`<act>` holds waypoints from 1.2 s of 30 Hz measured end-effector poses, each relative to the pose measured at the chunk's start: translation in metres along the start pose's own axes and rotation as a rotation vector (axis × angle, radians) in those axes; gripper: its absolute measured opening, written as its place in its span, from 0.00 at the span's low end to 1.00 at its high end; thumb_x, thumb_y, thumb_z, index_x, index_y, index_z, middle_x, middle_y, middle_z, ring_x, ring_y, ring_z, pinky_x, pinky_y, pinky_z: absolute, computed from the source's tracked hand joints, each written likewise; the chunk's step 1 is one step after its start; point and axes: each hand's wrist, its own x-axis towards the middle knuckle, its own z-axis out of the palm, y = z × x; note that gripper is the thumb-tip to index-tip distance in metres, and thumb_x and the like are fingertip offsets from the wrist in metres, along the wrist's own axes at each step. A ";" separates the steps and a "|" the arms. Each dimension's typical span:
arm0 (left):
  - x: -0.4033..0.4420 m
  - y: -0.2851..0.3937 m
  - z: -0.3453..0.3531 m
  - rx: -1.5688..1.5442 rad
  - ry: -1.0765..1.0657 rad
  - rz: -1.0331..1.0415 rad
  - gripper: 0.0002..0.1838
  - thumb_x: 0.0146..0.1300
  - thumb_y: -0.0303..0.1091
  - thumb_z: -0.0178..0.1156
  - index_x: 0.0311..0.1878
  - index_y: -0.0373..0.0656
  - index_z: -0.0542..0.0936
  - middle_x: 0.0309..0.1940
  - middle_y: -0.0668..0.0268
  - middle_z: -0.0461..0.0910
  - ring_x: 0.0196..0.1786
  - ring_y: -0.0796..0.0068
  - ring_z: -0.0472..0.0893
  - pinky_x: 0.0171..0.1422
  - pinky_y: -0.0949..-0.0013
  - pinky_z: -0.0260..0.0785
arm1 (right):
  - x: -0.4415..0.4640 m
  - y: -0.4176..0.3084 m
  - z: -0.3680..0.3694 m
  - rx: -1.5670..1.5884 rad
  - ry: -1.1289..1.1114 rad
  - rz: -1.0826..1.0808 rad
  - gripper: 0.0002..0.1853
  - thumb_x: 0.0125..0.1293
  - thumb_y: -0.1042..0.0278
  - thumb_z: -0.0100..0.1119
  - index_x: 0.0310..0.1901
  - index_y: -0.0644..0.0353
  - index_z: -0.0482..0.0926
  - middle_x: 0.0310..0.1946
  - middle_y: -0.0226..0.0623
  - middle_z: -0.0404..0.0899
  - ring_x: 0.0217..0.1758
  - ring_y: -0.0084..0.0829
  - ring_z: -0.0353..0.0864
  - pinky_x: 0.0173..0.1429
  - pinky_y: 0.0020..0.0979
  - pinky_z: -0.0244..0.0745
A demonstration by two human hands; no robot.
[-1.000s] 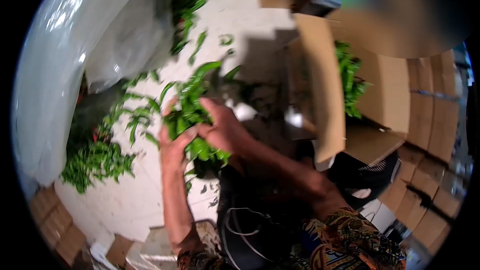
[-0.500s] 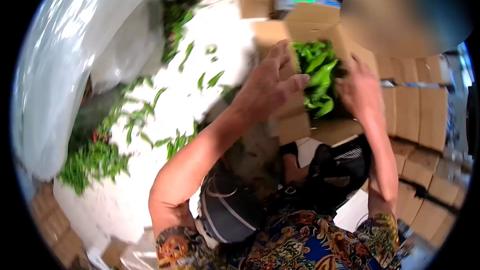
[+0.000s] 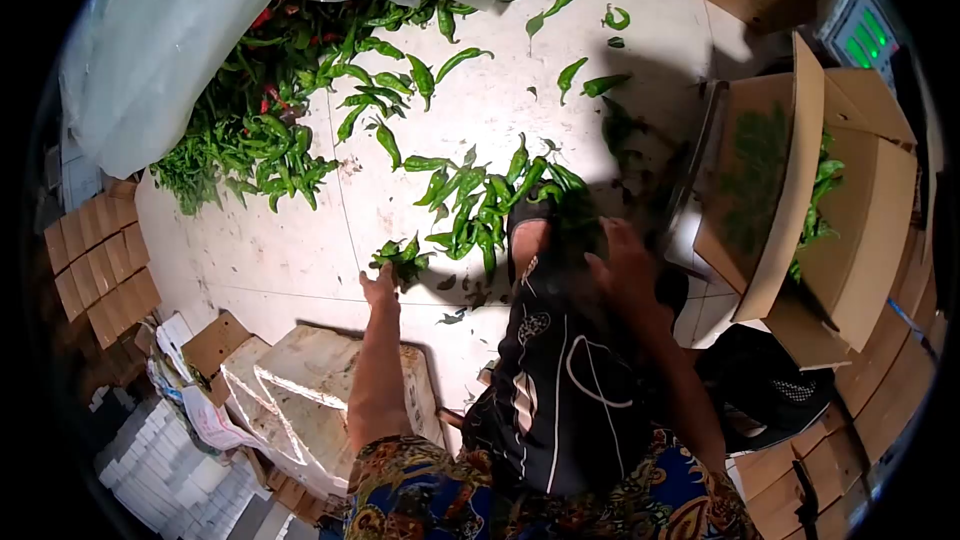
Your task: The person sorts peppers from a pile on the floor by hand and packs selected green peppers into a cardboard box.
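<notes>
My left hand (image 3: 380, 287) reaches down to the floor with thumb and finger apart, at the edge of a small clump of green peppers (image 3: 403, 258). Ahead of it lies a larger loose pile of green peppers (image 3: 465, 202), spread up to my shoe. My right hand (image 3: 626, 265) hangs in shadow beside my leg, fingers apart, and nothing shows in it. To its right stands an open cardboard box (image 3: 765, 190) with green peppers (image 3: 822, 190) partly visible inside; its raised flaps hide the rest.
A large heap of green and red peppers (image 3: 275, 145) lies at upper left, partly under clear plastic sheeting (image 3: 180, 50). A dirty white foam box (image 3: 310, 380) stands near my left forearm. A lit digital display (image 3: 866, 38) is behind the cardboard box. Stacked cartons (image 3: 100, 265) line the left.
My view has swung left, away from the cardboard box. Both hands have left the peppers in it; the left is now low by the floor peppers, the right beside my leg.
</notes>
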 end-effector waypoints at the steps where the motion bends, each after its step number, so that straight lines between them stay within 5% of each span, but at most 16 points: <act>1: -0.036 0.018 0.014 -0.114 0.050 0.031 0.47 0.56 0.47 0.70 0.74 0.47 0.55 0.54 0.55 0.78 0.47 0.59 0.79 0.47 0.55 0.71 | 0.007 0.004 0.010 -0.023 -0.022 0.039 0.26 0.56 0.69 0.64 0.58 0.63 0.72 0.56 0.53 0.72 0.60 0.52 0.72 0.62 0.45 0.70; 3: -0.077 0.055 0.031 0.267 0.103 0.203 0.46 0.50 0.49 0.75 0.69 0.42 0.65 0.57 0.40 0.72 0.55 0.51 0.78 0.59 0.55 0.73 | 0.021 0.014 0.033 -0.029 -0.026 0.093 0.27 0.56 0.68 0.65 0.58 0.64 0.71 0.57 0.53 0.71 0.60 0.53 0.72 0.63 0.45 0.69; 4: -0.108 0.081 0.043 0.367 0.199 0.257 0.42 0.49 0.54 0.73 0.63 0.36 0.72 0.54 0.46 0.78 0.54 0.47 0.79 0.60 0.57 0.72 | 0.031 0.020 0.049 -0.013 -0.002 0.102 0.27 0.56 0.69 0.65 0.59 0.64 0.71 0.57 0.53 0.71 0.59 0.53 0.72 0.62 0.45 0.69; 5: -0.108 0.082 0.055 0.326 0.121 0.460 0.39 0.53 0.52 0.71 0.61 0.36 0.72 0.48 0.51 0.81 0.47 0.54 0.82 0.52 0.58 0.76 | 0.042 0.026 0.065 0.003 0.024 0.112 0.28 0.56 0.69 0.65 0.59 0.64 0.71 0.57 0.53 0.71 0.59 0.54 0.72 0.62 0.45 0.69; 8: -0.155 0.126 0.090 -0.321 -0.476 0.361 0.27 0.62 0.47 0.66 0.56 0.36 0.75 0.38 0.63 0.80 0.38 0.73 0.81 0.40 0.70 0.76 | 0.073 0.037 0.099 0.339 -0.004 0.090 0.28 0.54 0.71 0.66 0.59 0.64 0.71 0.55 0.53 0.71 0.58 0.53 0.72 0.63 0.46 0.69; 10: -0.193 0.173 0.093 -0.277 -0.668 0.348 0.26 0.65 0.43 0.64 0.59 0.35 0.73 0.44 0.64 0.80 0.37 0.75 0.80 0.39 0.72 0.76 | 0.091 0.011 0.082 0.695 -0.096 0.176 0.28 0.54 0.72 0.66 0.58 0.63 0.72 0.53 0.53 0.72 0.58 0.53 0.72 0.63 0.47 0.69; 11: -0.205 0.188 0.094 -0.205 -0.698 0.393 0.25 0.66 0.40 0.63 0.61 0.34 0.73 0.47 0.64 0.80 0.35 0.78 0.80 0.38 0.74 0.75 | 0.097 0.012 0.075 0.554 0.014 0.106 0.28 0.53 0.73 0.66 0.58 0.63 0.72 0.53 0.53 0.72 0.58 0.53 0.72 0.63 0.46 0.69; 14: -0.181 0.195 0.101 -0.130 -0.581 0.640 0.21 0.68 0.36 0.59 0.60 0.33 0.74 0.47 0.63 0.81 0.35 0.80 0.80 0.37 0.75 0.75 | 0.119 0.035 0.063 0.014 0.446 -0.172 0.28 0.51 0.72 0.68 0.56 0.64 0.72 0.52 0.50 0.74 0.58 0.51 0.72 0.63 0.45 0.68; 17: -0.158 0.235 0.103 0.127 -0.332 1.062 0.19 0.65 0.31 0.58 0.59 0.35 0.76 0.52 0.55 0.80 0.51 0.64 0.80 0.56 0.65 0.73 | 0.143 0.061 0.044 -0.207 0.484 0.000 0.29 0.49 0.72 0.69 0.56 0.64 0.72 0.50 0.52 0.75 0.55 0.52 0.73 0.62 0.47 0.68; 18: -0.145 0.243 0.113 0.050 -0.232 1.093 0.19 0.63 0.32 0.60 0.57 0.37 0.77 0.44 0.54 0.80 0.48 0.61 0.79 0.51 0.61 0.73 | 0.152 0.065 0.039 -0.232 0.472 0.020 0.30 0.49 0.71 0.69 0.56 0.64 0.72 0.50 0.52 0.75 0.55 0.53 0.72 0.62 0.48 0.67; 23: -0.104 0.321 0.144 0.177 0.044 1.400 0.23 0.64 0.43 0.61 0.53 0.34 0.78 0.41 0.46 0.79 0.46 0.48 0.77 0.51 0.53 0.69 | 0.186 0.072 0.037 -0.424 0.266 0.146 0.29 0.50 0.64 0.72 0.54 0.61 0.72 0.52 0.47 0.72 0.57 0.50 0.71 0.61 0.48 0.69; 28: -0.096 0.348 0.203 0.502 -0.037 1.221 0.27 0.55 0.43 0.69 0.52 0.33 0.78 0.38 0.44 0.80 0.42 0.44 0.80 0.47 0.51 0.73 | 0.189 0.073 0.040 -0.389 0.162 0.136 0.28 0.47 0.70 0.69 0.53 0.61 0.71 0.49 0.50 0.71 0.54 0.51 0.72 0.57 0.47 0.71; 33: -0.133 0.335 0.209 0.183 0.054 1.130 0.19 0.47 0.28 0.64 0.43 0.35 0.71 0.39 0.46 0.72 0.46 0.45 0.73 0.53 0.49 0.66 | 0.182 0.085 0.037 -0.111 0.183 0.069 0.30 0.46 0.76 0.64 0.55 0.62 0.70 0.49 0.52 0.70 0.53 0.54 0.73 0.56 0.47 0.73; 36: -0.148 0.354 0.210 0.227 -0.043 1.370 0.20 0.48 0.27 0.61 0.46 0.33 0.71 0.40 0.48 0.73 0.47 0.46 0.72 0.56 0.50 0.65 | 0.191 0.070 0.020 -0.224 0.320 0.005 0.35 0.44 0.77 0.65 0.59 0.59 0.68 0.54 0.50 0.69 0.57 0.54 0.72 0.58 0.45 0.74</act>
